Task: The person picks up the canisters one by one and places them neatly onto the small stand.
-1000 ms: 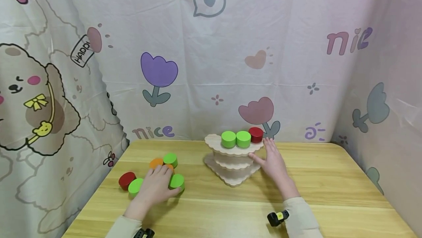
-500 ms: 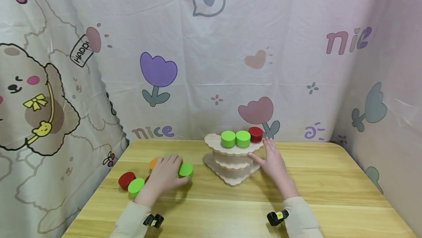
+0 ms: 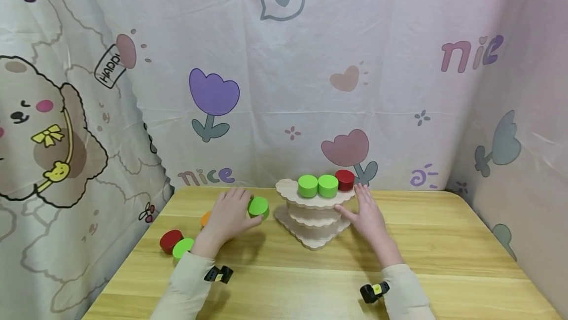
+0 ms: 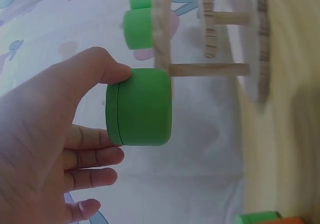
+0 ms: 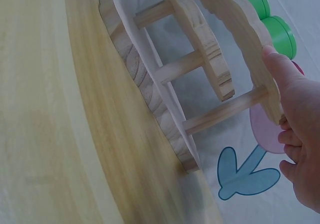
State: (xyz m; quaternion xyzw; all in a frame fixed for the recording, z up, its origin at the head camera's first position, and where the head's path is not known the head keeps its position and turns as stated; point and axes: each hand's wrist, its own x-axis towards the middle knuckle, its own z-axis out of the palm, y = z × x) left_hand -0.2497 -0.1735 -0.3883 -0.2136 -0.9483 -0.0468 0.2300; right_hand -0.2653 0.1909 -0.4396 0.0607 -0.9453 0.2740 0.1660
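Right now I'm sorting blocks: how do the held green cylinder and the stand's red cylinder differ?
The held green cylinder is bright, the red cylinder dark. The left hand pinches the green cylinder above the table; the red cylinder rests atop the wooden stand. Both are round.

Left grip (image 4: pixel 45 129) pinches a green cylinder (image 4: pixel 142 106) near a tiered wooden stand (image 4: pixel 210 70)

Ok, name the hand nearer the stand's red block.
Right. The right hand holds the stand beside the red block; the left hand, pinching a green block, is farther left.
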